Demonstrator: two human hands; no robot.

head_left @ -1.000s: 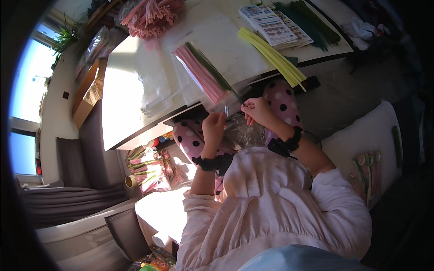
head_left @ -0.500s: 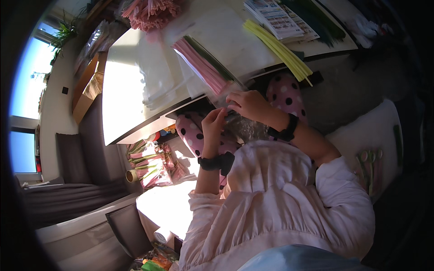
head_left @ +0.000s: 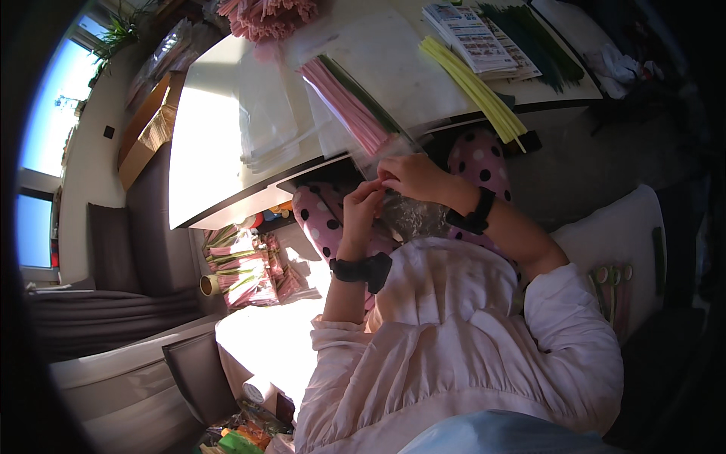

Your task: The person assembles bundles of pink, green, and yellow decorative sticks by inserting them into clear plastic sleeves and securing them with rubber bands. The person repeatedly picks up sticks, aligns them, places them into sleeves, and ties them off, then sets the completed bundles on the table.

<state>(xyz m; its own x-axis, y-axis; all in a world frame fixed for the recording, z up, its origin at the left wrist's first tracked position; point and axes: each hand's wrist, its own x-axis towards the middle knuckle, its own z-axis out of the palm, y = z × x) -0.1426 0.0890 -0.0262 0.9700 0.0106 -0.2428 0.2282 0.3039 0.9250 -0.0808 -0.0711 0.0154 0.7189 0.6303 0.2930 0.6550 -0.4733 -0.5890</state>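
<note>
Head view: both hands met at the near table edge.
Left hand (head_left: 361, 206): fingers curled, pinching the clear bag's (head_left: 393, 151) near end.
Right hand (head_left: 412, 175): fingers closed on the same end, touching the left.
Clear bag: on the white table (head_left: 219, 151), holding pink and green sticks (head_left: 346, 106).

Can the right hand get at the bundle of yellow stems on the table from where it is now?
Probably yes: the right hand is at the table edge, and the yellow stems lie uncovered just beyond, nothing between.
</note>
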